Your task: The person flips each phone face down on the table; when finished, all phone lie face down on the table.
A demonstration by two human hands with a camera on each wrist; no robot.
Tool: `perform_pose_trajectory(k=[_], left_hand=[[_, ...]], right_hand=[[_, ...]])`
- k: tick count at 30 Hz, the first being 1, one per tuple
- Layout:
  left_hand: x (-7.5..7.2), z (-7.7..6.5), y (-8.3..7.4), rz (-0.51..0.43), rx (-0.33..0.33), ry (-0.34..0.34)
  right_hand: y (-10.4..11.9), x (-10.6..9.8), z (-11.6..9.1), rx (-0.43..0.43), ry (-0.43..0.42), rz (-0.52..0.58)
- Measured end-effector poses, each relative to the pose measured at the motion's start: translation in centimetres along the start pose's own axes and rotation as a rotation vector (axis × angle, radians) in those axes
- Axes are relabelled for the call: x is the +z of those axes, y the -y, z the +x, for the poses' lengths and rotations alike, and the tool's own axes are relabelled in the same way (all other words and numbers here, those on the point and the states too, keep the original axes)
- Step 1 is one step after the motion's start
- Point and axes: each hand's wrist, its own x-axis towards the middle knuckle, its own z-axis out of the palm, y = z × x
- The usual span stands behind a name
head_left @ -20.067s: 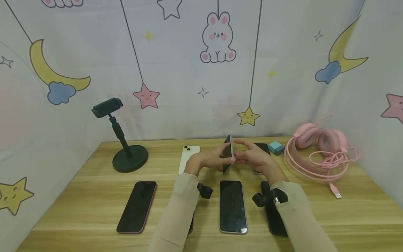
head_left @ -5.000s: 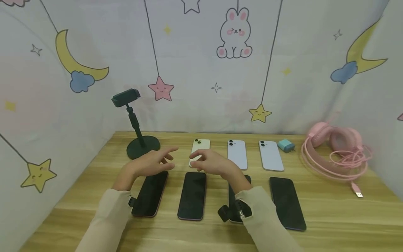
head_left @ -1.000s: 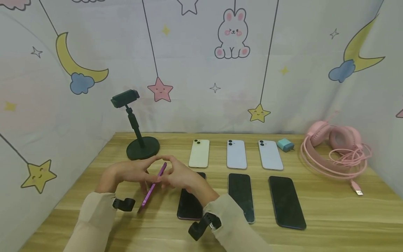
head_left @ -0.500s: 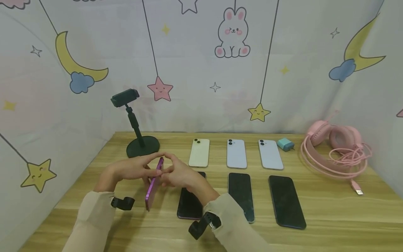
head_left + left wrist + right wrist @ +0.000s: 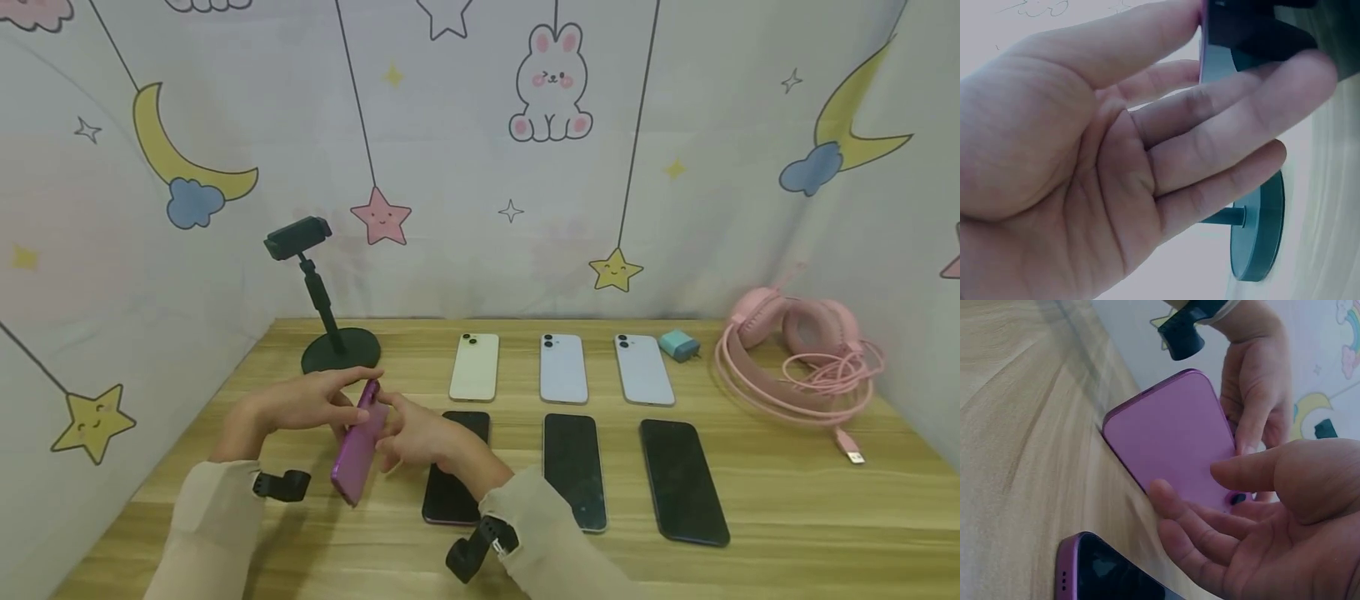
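A purple-pink phone [image 5: 358, 454] stands tilted above the left part of the table, its plain back facing right and its screen turned away. My left hand [image 5: 300, 408] pinches it near the camera end, thumb on one side and fingers on the other. Beside the back, my right hand [image 5: 427, 433] has loosely bent fingers; in the right wrist view its thumb [image 5: 1244, 472] overlaps the back and its fingertips lie right at the long edge. Under the right hand a dark-screened phone [image 5: 450, 492] lies face up, partly hidden.
Two more phones lie face up to the right, a grey-edged one [image 5: 573, 467] and a black one [image 5: 684, 479]. Behind them lie a cream phone [image 5: 475, 368] and two pale ones, backs up. A black phone stand [image 5: 318, 292], blue charger [image 5: 679, 344] and pink headphones [image 5: 795, 333] stand farther back.
Lifted from its face-up place at front left, the purple-pink phone was edge-on between both hands; now its back has turned into sight. My right fingers have drawn slightly apart from the left ones.
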Motion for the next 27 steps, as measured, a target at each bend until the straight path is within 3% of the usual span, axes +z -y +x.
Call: perform_pose_trajectory(k=[13,21,27], left_hand=[[-0.65,-0.74,0.12,0.133,-0.021,-0.015],[-0.94,-0.99,0.32,0.156,-0.04,-0.012],[-0.63,-0.79,0.35,0.185,-0.123,-0.003]], right_hand=[[-0.12,0.37,0.06,0.029,0.013,0.005],[-0.16,0.35,0.16,0.019,0.003,-0.003],[-0.21,0.37,0.13,0.019,-0.033,-0.05]])
